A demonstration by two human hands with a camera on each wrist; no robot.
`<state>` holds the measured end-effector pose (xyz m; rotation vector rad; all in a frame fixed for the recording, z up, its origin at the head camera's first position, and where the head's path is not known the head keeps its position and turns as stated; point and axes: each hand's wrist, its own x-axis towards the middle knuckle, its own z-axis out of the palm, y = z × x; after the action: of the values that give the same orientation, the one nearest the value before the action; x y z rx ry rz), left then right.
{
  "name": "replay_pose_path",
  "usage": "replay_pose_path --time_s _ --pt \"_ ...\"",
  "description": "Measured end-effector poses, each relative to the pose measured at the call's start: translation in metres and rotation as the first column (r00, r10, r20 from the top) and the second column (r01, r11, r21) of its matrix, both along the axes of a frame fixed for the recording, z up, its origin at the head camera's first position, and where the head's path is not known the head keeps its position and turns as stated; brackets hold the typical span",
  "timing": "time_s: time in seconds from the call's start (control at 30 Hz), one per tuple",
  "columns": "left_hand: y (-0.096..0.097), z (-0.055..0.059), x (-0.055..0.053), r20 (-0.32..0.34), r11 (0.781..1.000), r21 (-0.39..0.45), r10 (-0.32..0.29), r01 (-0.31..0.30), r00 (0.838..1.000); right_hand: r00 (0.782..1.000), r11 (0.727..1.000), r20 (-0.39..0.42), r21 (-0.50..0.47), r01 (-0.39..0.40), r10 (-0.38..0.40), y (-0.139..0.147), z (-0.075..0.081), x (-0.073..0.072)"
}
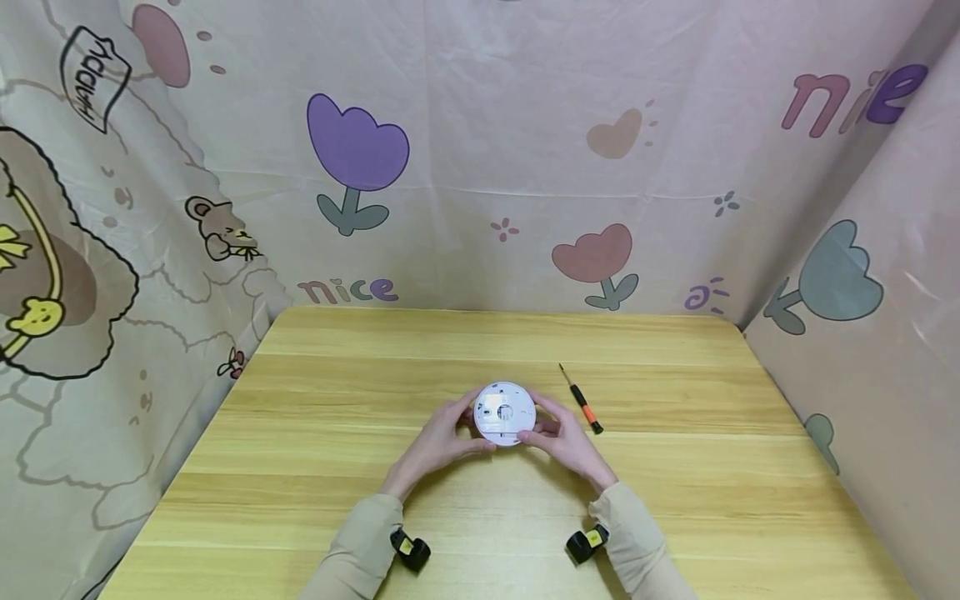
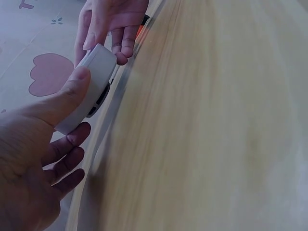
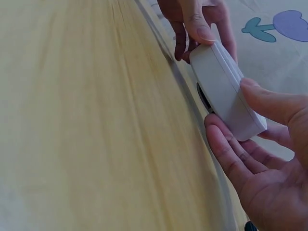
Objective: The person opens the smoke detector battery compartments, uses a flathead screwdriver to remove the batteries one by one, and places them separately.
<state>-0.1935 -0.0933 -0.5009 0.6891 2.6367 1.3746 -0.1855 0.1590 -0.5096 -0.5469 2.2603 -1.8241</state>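
Observation:
A round white smoke detector (image 1: 491, 427) is held between both hands over the middle of the table, its flat back with a central hole facing up in the head view. My left hand (image 1: 447, 433) grips its left rim, thumb on the near edge and fingers beneath. On the right side, my right hand (image 1: 558, 435) holds the rim with the thumb on the upper face. Both wrist views show the smoke detector (image 2: 98, 67) (image 3: 221, 86) tilted, with dark slots on its underside. Fingers of each hand curl under it.
To the right of the hands lies a screwdriver (image 1: 582, 398) with a black and orange handle, its tip pointing away. The wooden table (image 1: 337, 375) ends at a printed curtain (image 1: 465, 167) behind, with more curtain at both sides. Small black cameras (image 1: 409, 550) sit at the wrists.

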Motion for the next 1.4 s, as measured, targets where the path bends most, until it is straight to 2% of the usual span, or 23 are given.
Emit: replay_pose_path --time_s 0.27,0.43,0.6,0.87,1.1,1.23,1.4 --pt "0.0001 -0.0024 0.0007 -0.029 0.994 -0.108 0.029 -0.032 0.999 1.000 0.998 0.013 0.057 0.005 -0.005 0.0008 0.0021 0.0010" --pt "0.0002 -0.0017 0.0029 -0.032 0.988 -0.145 0.042 -0.046 0.999 0.999 0.992 -0.030 0.122 0.038 -0.034 0.0013 0.0019 -0.0005" --pt "0.0002 -0.0009 0.0034 -0.022 0.992 -0.122 0.032 -0.034 0.999 0.996 0.986 -0.064 0.154 0.068 -0.058 0.0003 0.0001 -0.0021" --pt "-0.0012 -0.0009 0.0032 0.074 0.999 -0.039 -0.008 0.011 0.997 0.994 0.987 -0.078 0.135 0.087 -0.077 -0.0007 0.0013 -0.0018" --pt "-0.0018 -0.0011 0.0009 0.071 1.000 -0.006 -0.019 0.020 0.997 0.994 0.984 -0.077 0.152 0.093 -0.082 0.0006 0.0007 -0.0022" --pt "-0.0006 -0.0005 0.0007 0.053 1.000 0.004 -0.002 0.002 0.999 0.992 0.982 -0.096 0.166 0.093 -0.077 0.0018 0.0014 -0.0035" --pt "0.0014 0.0009 0.0006 0.049 1.000 0.002 0.017 -0.017 0.999 0.995 0.982 -0.083 0.175 0.074 -0.061 0.0022 0.0047 -0.0055"
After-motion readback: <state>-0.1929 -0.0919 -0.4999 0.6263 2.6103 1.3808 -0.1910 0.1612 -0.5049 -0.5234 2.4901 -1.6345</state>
